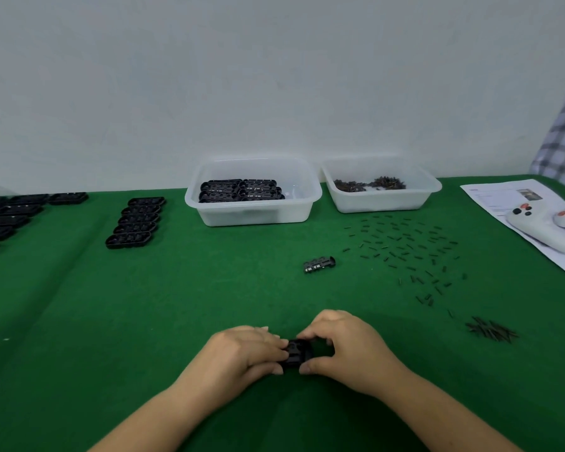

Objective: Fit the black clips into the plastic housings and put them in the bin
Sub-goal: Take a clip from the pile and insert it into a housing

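Low on the green table, my left hand (242,350) and my right hand (346,347) both grip one black plastic housing (296,353); fingers hide most of it. Another black housing (319,264) lies on its side farther out, right of centre. Many small black clips (405,246) are scattered on the cloth to the right. A tight pile of clips (490,331) lies near my right hand. The translucent white bin (255,210) at the back holds several stacked housings.
A second white bin (382,200) at the back right holds dark, brownish small parts. A row of empty housings (136,221) lies at left centre, more housings (10,216) at the far left. A paper sheet (503,197) with two white controllers (548,226) sits far right.
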